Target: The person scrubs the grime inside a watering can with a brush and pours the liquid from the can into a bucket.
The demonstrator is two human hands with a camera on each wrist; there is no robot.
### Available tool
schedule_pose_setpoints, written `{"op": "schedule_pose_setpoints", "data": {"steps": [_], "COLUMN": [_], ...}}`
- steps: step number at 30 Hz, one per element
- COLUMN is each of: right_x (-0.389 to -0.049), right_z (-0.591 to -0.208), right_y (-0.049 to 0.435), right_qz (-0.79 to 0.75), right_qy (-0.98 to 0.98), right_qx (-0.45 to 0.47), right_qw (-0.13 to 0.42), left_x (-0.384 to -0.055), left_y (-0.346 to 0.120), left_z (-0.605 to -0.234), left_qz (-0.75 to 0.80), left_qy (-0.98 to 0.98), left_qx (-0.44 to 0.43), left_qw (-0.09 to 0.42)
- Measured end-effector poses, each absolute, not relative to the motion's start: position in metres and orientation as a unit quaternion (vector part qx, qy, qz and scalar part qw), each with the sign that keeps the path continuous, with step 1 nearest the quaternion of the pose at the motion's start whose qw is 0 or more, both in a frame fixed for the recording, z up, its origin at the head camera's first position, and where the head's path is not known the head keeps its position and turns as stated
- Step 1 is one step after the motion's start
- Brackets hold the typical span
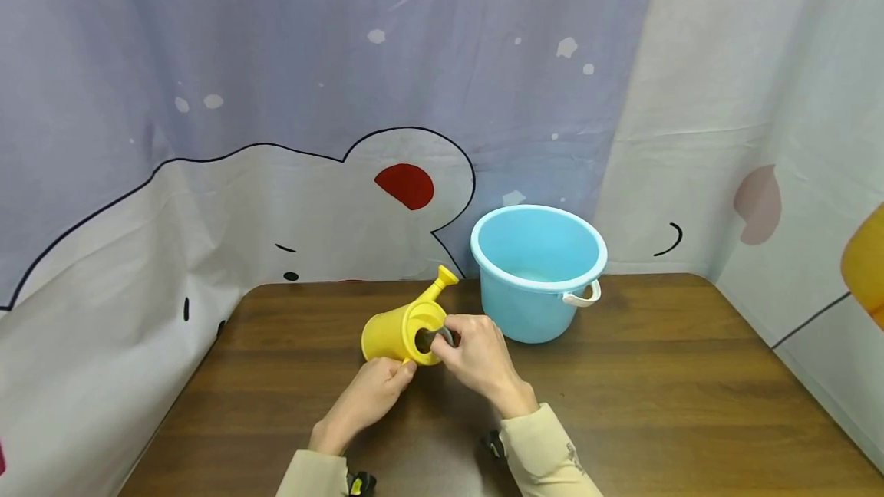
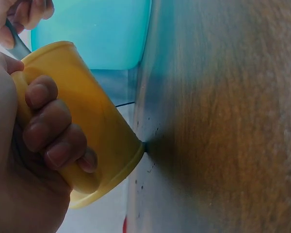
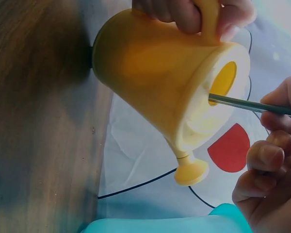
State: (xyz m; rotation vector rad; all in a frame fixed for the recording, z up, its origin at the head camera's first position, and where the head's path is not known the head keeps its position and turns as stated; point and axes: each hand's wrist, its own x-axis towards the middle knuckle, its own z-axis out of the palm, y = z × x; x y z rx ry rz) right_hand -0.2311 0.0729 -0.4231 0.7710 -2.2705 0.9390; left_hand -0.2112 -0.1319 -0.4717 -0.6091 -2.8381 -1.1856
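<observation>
A yellow watering can [image 1: 387,334] is tilted over the brown table, its open top turned toward the right and its spout pointing up and away. Fingers of my left hand [image 1: 373,390] are wrapped round the can's handle, seen closely in the left wrist view. My right hand [image 1: 479,355] pinches a slim dark grey-green tool [image 3: 247,105] between thumb and fingers. The tool's far end reaches into the can's mouth, so its tip is hidden and I cannot tell its kind.
A light blue bucket [image 1: 528,309] with a white handle [image 1: 583,297] stands just behind and right of the can, close to my right hand. The wooden table [image 1: 656,405] ends at a printed curtain [image 1: 276,198] along its back.
</observation>
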Motion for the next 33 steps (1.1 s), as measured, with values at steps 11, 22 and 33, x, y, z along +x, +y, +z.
{"op": "schedule_pose_setpoints", "data": {"steps": [11, 22, 33], "right_x": [-0.227, -0.233, -0.231], "right_z": [-0.418, -0.432, -0.427], "right_y": [0.072, 0.069, 0.069], "right_qz": [0.352, 0.335, 0.339], "right_qy": [-0.843, -0.876, -0.865], "right_qx": [0.288, 0.246, 0.257], "right_qw": [0.286, 0.245, 0.267], "left_x": [-0.210, -0.210, -0.210], "left_y": [-0.132, -0.130, -0.131], "left_z": [-0.471, -0.469, -0.470], "left_qz": [-0.382, -0.381, -0.380], "left_qy": [-0.903, -0.905, -0.905], "left_qx": [-0.196, -0.190, -0.191], "left_qw": [0.002, -0.005, 0.001]}}
